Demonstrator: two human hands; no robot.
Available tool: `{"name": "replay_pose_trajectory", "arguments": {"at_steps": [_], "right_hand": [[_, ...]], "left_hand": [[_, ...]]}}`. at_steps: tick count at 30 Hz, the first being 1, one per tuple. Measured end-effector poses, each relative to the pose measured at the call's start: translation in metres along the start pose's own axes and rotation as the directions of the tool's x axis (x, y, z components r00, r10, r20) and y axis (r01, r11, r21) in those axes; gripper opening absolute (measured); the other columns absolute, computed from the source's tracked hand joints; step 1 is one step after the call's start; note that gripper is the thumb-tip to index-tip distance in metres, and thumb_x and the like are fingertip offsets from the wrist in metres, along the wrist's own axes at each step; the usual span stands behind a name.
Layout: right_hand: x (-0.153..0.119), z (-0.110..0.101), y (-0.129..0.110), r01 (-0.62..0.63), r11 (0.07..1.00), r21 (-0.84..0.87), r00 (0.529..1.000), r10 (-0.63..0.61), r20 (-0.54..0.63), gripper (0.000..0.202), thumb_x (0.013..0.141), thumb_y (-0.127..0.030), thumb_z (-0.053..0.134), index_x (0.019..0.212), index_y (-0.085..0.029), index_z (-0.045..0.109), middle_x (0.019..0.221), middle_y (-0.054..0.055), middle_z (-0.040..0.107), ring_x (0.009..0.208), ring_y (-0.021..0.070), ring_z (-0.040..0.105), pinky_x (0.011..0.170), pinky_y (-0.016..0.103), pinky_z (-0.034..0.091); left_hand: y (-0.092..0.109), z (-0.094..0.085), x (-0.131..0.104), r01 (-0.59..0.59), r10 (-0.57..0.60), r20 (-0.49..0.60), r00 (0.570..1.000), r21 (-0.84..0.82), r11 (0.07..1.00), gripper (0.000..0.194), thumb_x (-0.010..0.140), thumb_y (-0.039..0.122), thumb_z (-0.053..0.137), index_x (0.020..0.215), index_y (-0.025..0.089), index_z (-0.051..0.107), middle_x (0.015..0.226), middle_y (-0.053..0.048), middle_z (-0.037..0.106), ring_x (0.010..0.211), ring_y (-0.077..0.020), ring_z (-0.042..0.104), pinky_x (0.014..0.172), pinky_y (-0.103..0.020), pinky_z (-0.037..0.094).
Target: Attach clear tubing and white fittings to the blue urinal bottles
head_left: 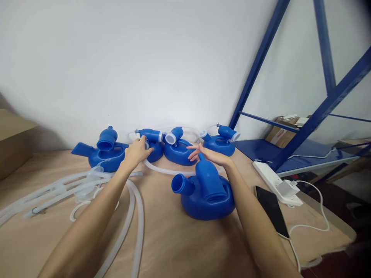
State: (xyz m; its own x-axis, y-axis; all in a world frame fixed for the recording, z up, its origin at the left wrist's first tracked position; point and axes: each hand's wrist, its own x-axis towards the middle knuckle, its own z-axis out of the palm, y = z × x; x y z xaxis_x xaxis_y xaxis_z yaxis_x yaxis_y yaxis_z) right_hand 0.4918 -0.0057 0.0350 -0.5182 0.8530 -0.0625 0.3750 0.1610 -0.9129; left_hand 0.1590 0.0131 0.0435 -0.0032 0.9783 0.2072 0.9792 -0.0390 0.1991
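Note:
My left hand (137,153) reaches to the back of the table. Its thumb and index finger sit around the white-capped neck of a blue plastic urinal bottle (155,151); the other fingers are mostly hidden. My right hand (210,155) is open, fingers stretched out and nothing in them, beside a second blue bottle (179,154) with a white cap. Below that hand, in front, stands a larger-looking blue bottle (205,206) with an uncapped neck and a loose blue funnel-shaped piece (208,177) resting on it.
Another blue bottle (218,146) stands back right, and one with a blue funnel piece (107,158) back left. Clear hoses (138,216) and white rings (77,210) lie at left. A phone (271,210), a power strip (268,175) and a blue shelf frame (307,112) are at right.

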Motion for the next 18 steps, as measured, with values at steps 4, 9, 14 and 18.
{"name": "replay_pose_trajectory", "arguments": {"at_steps": [4,9,14,18], "right_hand": [[0.004,-0.001,0.012,-0.033,0.993,-0.114,0.991,0.047,0.124,0.072,0.101,-0.07,0.046,0.156,-0.023,0.049,0.133,0.015,0.068,0.122,0.0312,0.066,0.107,0.048,0.053],[0.012,-0.007,0.025,0.028,0.92,-0.392,0.996,-0.058,-0.066,0.069,0.097,-0.061,0.061,0.158,-0.031,0.048,0.148,0.013,0.055,0.13,0.0324,0.059,0.112,0.053,0.05],[0.022,-0.009,0.048,0.011,0.732,-0.681,0.978,-0.148,-0.144,0.065,0.099,-0.065,0.054,0.156,-0.034,0.052,0.174,0.009,0.023,0.161,0.0421,0.019,0.128,0.062,0.028],[0.029,-0.021,0.061,-0.045,0.544,-0.838,0.982,-0.128,-0.136,0.069,0.101,-0.067,0.046,0.159,-0.029,0.048,0.177,0.01,0.017,0.162,0.0428,0.018,0.127,0.063,0.031]], "left_hand": [[-0.011,-0.001,0.006,-0.038,0.039,-0.027,0.999,0.009,0.999,0.052,0.089,0.044,0.056,0.136,0.021,0.055,0.118,-0.018,0.073,0.111,-0.0428,0.069,0.084,-0.047,0.054],[-0.034,-0.005,0.011,-0.194,0.194,-0.006,0.981,0.012,0.981,0.055,0.077,0.044,0.063,0.126,0.02,0.056,0.105,-0.014,0.074,0.103,-0.0369,0.07,0.082,-0.039,0.051],[-0.049,-0.011,0.014,-0.284,0.292,0.065,0.954,-0.111,0.952,0.054,0.067,0.043,0.062,0.116,0.022,0.055,0.105,-0.009,0.07,0.096,-0.0308,0.068,0.083,-0.036,0.049],[-0.059,-0.023,0.013,-0.346,0.384,0.153,0.91,-0.228,0.91,0.054,0.062,0.043,0.061,0.112,0.022,0.055,0.105,-0.007,0.066,0.089,-0.0265,0.065,0.08,-0.034,0.048]]}}
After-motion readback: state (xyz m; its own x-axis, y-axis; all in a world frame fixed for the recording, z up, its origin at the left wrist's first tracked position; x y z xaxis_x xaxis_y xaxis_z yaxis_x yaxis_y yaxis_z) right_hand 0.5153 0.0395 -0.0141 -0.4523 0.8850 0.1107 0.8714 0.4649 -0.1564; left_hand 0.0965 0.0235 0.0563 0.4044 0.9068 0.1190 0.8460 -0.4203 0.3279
